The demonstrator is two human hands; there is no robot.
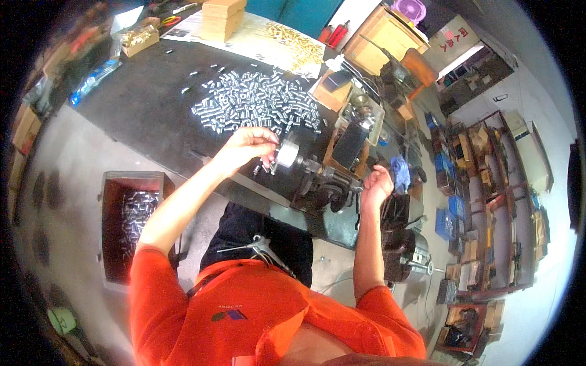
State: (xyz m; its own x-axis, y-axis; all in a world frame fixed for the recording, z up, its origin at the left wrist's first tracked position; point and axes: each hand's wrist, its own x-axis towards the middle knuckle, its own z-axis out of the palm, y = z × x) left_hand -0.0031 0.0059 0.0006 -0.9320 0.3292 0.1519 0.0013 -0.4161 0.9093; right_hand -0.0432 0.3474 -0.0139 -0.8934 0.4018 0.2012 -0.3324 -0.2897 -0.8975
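A small bench machine (329, 189) with a round silver chuck (289, 150) stands at the table's near edge. My left hand (251, 146) is closed in a pinch at the chuck's left face. Small silver metal cylinders (272, 167) show below its fingertips; the fingers partly hide them. At the machine's right end my right hand (379, 184) is closed around a handle, mostly covered by the fingers. A wide pile of short silver metal cylinders (256, 100) lies on the dark table (146, 104), beyond my left hand.
A bin (131, 177) of metal parts stands on the floor at left. Brass-coloured pieces (293, 46) lie on paper at the back beside stacked boxes (223, 18). A phone-like dark slab (351, 146) rests on a box right of the chuck. Loaded shelves (488, 207) line the right.
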